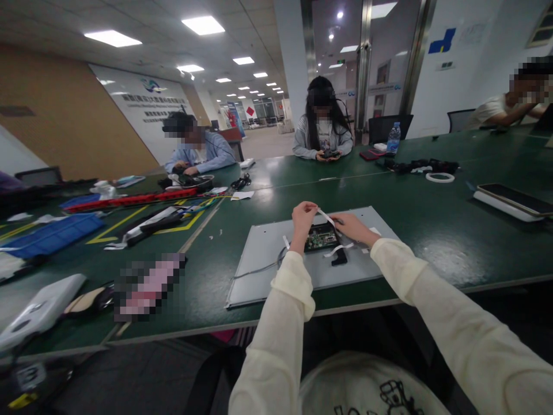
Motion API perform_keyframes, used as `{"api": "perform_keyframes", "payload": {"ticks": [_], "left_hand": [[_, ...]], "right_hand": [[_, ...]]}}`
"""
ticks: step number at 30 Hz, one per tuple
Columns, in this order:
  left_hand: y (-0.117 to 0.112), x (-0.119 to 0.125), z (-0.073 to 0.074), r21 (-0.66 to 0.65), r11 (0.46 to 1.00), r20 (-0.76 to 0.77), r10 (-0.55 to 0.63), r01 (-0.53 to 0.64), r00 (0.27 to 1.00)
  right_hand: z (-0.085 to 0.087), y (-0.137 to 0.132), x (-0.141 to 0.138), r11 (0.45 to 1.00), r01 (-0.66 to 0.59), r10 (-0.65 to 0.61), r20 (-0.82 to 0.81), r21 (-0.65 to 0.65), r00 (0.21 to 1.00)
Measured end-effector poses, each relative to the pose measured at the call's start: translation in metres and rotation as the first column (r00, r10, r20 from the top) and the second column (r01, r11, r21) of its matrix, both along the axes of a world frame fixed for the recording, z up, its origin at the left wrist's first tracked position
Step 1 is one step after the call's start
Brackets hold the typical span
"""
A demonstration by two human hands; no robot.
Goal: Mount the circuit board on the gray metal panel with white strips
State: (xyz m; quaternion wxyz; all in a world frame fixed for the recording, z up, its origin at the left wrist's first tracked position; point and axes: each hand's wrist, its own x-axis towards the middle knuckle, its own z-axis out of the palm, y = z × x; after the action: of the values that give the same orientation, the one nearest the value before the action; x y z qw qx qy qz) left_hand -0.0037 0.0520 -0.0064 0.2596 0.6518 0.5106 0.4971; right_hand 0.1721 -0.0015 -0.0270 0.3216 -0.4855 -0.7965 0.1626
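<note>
Here left hand (303, 217) and right hand (353, 226) pinch a white strip (326, 218) above circuit board (320, 238) and panel (265, 271).

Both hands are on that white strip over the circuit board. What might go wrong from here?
The white strip is stretched between the left hand and right hand; a hard pull might tear it or strain the circuit board beneath. The grey panel lies close to the table edge, so tugging could slide it off.

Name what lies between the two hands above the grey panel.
A white strip runs between left hand and right hand, over the green circuit board; head view.
</note>
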Motion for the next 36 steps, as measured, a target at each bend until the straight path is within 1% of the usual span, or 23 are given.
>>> {"api": "perform_keyframes", "payload": {"ticks": [3,4,6,8,10,12,15,19,23,26,29,32,34,36], "left_hand": [[0.000,0.002,0.002,-0.007,0.999,0.125,-0.053,0.054,0.991],[0.000,0.002,0.002,-0.016,0.998,0.156,-0.065,0.069,0.986],[-0.001,0.003,0.002,-0.031,0.996,0.198,-0.078,0.086,0.977],[-0.002,0.003,0.001,-0.033,0.995,0.216,-0.085,0.094,0.973],[-0.002,0.003,-0.001,-0.026,0.995,0.203,-0.086,0.093,0.975],[-0.002,0.002,-0.003,-0.011,0.997,0.154,-0.077,0.080,0.985],[-0.002,0.002,-0.005,0.029,0.997,0.051,-0.066,0.065,0.997],[-0.005,0.003,-0.004,0.054,0.998,-0.024,-0.042,0.044,0.999],[-0.006,0.003,-0.002,0.065,0.998,-0.032,-0.018,0.020,0.999],[-0.004,0.002,-0.004,0.088,0.996,-0.012,-0.024,0.025,1.000],[-0.001,0.001,-0.006,0.079,0.997,0.058,-0.027,0.023,0.998],[-0.002,0.000,-0.005,0.014,1.000,0.154,-0.015,0.013,0.988],[-0.005,0.001,-0.002,-0.040,0.998,0.214,-0.041,0.051,0.976],[-0.009,0.003,0.001,-0.093,0.988,0.245,-0.094,0.120,0.965]], "right_hand": [[0.001,0.002,0.000,0.997,0.069,-0.071,-0.061,-0.031,0.996],[0.001,0.003,0.000,0.994,0.102,-0.106,-0.103,-0.042,0.989],[0.002,0.005,0.000,0.983,0.163,-0.178,-0.242,-0.081,0.954],[0.003,0.005,0.002,0.973,0.164,-0.217,-0.397,-0.163,0.892],[0.003,0.005,0.005,0.961,0.109,-0.223,-0.476,-0.255,0.850],[0.003,0.003,0.008,0.950,0.068,-0.206,-0.448,-0.304,0.870],[0.001,0.002,0.011,0.952,0.071,-0.183,-0.366,-0.298,0.912],[0.004,-0.002,0.012,0.958,0.068,-0.173,-0.376,-0.278,0.910],[0.008,-0.007,0.011,0.938,0.119,-0.235,-0.345,-0.324,0.909],[0.007,-0.008,0.009,0.931,0.129,-0.254,-0.352,-0.342,0.901],[0.006,-0.009,0.007,0.931,0.114,-0.258,-0.402,-0.347,0.878],[0.008,-0.012,0.005,0.932,0.083,-0.252,-0.464,-0.353,0.849],[0.010,-0.014,0.005,0.931,0.071,-0.251,-0.488,-0.357,0.836],[0.011,-0.015,0.005,0.932,0.065,-0.248,-0.496,-0.357,0.832]]}}
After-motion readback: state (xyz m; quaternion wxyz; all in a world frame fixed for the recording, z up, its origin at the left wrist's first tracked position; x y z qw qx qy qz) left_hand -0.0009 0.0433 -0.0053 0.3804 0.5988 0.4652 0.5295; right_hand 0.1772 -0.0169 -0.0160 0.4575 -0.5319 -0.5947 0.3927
